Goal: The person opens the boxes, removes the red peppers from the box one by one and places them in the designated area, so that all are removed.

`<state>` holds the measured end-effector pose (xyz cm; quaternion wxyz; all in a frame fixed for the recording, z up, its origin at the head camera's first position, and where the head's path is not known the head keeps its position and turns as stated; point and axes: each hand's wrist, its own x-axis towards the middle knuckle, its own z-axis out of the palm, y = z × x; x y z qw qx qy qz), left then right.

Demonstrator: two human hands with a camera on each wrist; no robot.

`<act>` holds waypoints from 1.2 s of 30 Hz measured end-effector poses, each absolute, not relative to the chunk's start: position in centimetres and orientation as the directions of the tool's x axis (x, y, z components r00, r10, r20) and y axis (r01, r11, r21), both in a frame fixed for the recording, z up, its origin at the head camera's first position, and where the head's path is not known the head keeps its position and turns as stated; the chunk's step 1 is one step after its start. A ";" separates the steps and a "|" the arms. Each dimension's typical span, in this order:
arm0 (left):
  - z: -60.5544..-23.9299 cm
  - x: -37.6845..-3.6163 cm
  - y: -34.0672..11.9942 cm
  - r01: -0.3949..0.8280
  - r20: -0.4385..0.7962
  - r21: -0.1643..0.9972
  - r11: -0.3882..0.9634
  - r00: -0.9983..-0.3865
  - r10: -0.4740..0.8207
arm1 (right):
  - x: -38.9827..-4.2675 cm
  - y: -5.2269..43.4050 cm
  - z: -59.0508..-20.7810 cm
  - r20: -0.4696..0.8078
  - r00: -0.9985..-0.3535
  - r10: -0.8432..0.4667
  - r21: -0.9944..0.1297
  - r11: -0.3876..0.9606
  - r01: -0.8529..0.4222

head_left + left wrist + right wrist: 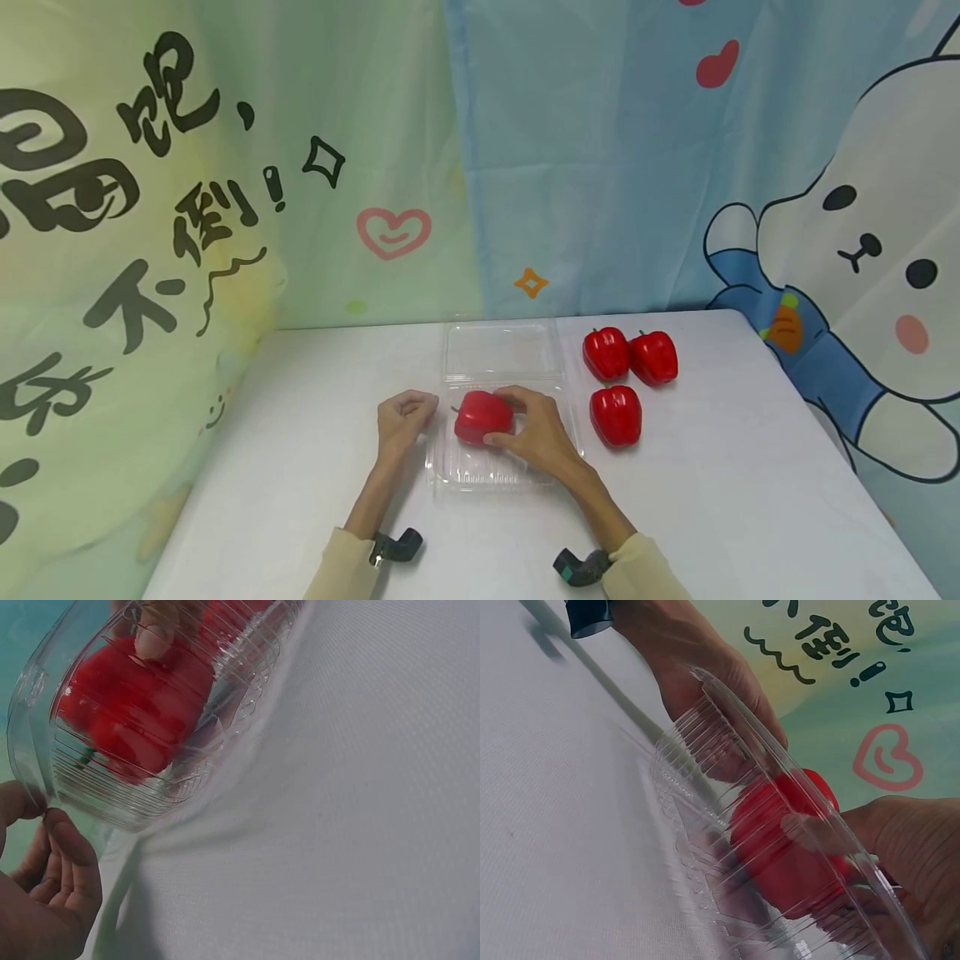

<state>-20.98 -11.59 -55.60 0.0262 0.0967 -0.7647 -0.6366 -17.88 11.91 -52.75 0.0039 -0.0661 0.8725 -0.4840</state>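
White table [750, 500]: right hand [536, 433] grips pepper [480, 415] in clear tray [480, 479]; left hand [401, 421] pinches its rim.

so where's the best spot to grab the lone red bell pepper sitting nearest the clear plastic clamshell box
Probably across its broad rounded body, from above. The lone red bell pepper lies on the white table with open space round it, apart from the pair of red peppers behind and the clear plastic clamshell box beside it. Its stem looks too small to grip.
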 end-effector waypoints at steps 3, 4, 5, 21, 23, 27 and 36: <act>-55.6 -21.1 -11.6 -0.118 -0.087 0.979 0.169 -0.980 -0.180 | -17.9 12.0 -52.7 0.059 -0.992 -0.110 -0.847 0.520 -0.109; -55.6 -21.1 -11.6 -0.120 -0.088 0.978 0.170 -0.980 -0.180 | -17.9 12.0 -52.7 0.061 -0.992 -0.107 -0.847 0.520 -0.109; -55.6 -21.1 -11.6 -0.122 -0.090 0.978 0.171 -0.979 -0.181 | -17.9 12.0 -52.7 0.064 -0.992 -0.107 -0.847 0.520 -0.111; -55.6 -21.2 -11.8 -0.112 -0.084 0.981 0.155 -0.981 -0.176 | -18.0 12.3 -52.5 0.144 -0.986 -0.087 -0.862 0.478 -0.168; -55.6 -21.2 -11.8 -0.114 -0.087 0.982 0.152 -0.981 -0.176 | -18.0 12.4 -52.4 0.155 -0.985 -0.077 -0.862 0.476 -0.173; -55.6 -21.1 -11.8 -0.118 -0.090 0.981 0.156 -0.981 -0.173 | -17.9 12.5 -52.2 0.182 -0.981 -0.063 -0.864 0.466 -0.190; -55.5 -21.1 -11.8 -0.120 -0.089 0.978 0.172 -0.980 -0.178 | -18.1 12.6 -51.9 0.262 -0.964 -0.048 -0.865 0.432 -0.257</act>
